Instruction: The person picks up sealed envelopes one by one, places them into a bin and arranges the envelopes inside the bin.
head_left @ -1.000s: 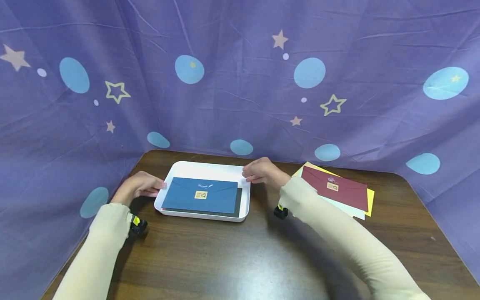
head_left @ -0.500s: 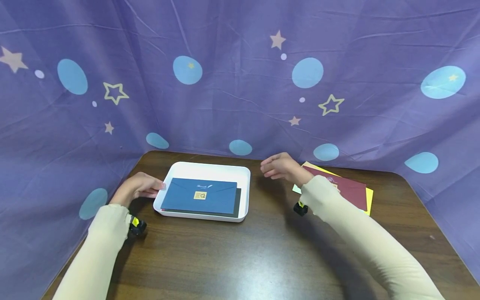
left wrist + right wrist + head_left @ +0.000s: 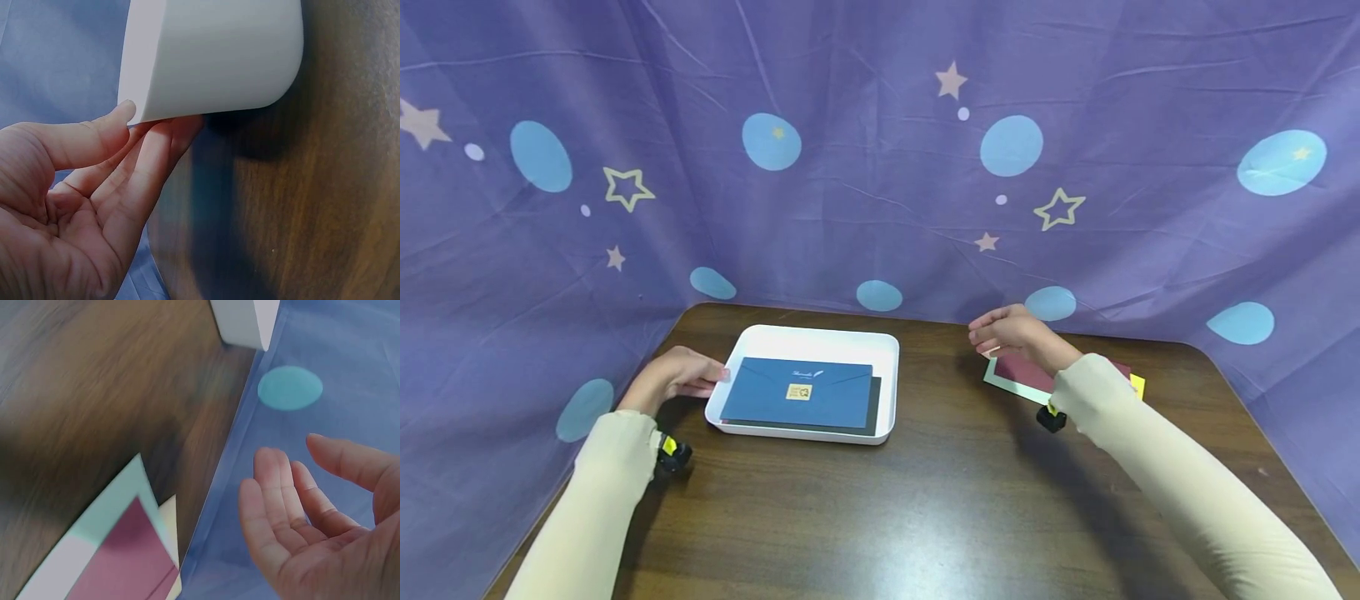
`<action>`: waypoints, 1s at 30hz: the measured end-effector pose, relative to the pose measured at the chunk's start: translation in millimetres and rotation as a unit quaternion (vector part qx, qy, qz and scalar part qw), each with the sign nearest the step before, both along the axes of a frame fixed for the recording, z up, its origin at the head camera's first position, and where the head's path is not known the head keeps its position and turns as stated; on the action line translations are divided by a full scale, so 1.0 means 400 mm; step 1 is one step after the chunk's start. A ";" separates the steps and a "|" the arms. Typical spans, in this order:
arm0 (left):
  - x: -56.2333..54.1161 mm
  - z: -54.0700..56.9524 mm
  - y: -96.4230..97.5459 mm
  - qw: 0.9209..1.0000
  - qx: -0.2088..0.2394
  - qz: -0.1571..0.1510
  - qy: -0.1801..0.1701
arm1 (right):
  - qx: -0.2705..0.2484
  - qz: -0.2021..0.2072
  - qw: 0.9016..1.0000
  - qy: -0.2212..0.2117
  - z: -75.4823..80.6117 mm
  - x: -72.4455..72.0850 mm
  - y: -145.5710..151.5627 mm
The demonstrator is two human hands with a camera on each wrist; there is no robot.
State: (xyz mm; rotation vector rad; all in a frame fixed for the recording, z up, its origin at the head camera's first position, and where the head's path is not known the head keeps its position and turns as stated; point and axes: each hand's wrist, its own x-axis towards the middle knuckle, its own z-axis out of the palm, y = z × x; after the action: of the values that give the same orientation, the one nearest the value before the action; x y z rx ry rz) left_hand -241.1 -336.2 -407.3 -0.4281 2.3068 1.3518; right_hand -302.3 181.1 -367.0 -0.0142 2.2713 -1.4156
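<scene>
My left hand [image 3: 681,372] pinches the left rim of a white tray [image 3: 820,340], thumb on the rim and fingers under its side, as the left wrist view shows. Inside the tray lies a blue envelope [image 3: 842,396] with a gold seal, over a dark one [image 3: 874,408]. My right hand [image 3: 1015,332] holds nothing; its fingers are loosely bent in the right wrist view. It hovers over the left end of a stack where a maroon envelope [image 3: 1026,372] lies on a pale green one [image 3: 1011,385]. The forearm hides much of that stack.
A yellow envelope [image 3: 1138,385] peeks out at the stack's right end. The brown wooden table [image 3: 820,517] reaches back to a purple curtain [image 3: 865,208] with stars and blue ovals. Each wrist carries a small black camera [image 3: 1051,418].
My right hand has let go of the tray's right side and moved right, over the envelope stack. The left hand keeps its hold, and the tray stays in place.
</scene>
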 end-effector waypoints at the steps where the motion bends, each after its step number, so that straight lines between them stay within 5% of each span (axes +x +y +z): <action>1: 0.000 -0.001 -0.001 1.000 -0.002 0.000 0.000 | 0.006 0.002 1.000 0.001 0.002 0.001 0.010; 12: 0.000 0.000 0.002 1.000 -0.008 0.000 0.001 | 0.024 0.000 1.000 0.005 0.013 0.013 0.104; 19: 0.000 0.001 0.003 1.000 -0.006 -0.002 0.000 | 0.066 -0.014 0.996 0.057 0.017 0.015 0.166; 30: 0.004 0.005 0.010 1.000 -0.025 0.009 0.003 | 0.226 -0.006 0.962 0.151 0.019 0.032 0.264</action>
State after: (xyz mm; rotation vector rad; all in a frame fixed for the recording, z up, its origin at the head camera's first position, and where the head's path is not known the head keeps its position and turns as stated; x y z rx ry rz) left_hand -239.7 -332.0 -405.4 -0.4617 2.3526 1.3072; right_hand -289.6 286.6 -359.4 -0.0761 2.8031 -0.9164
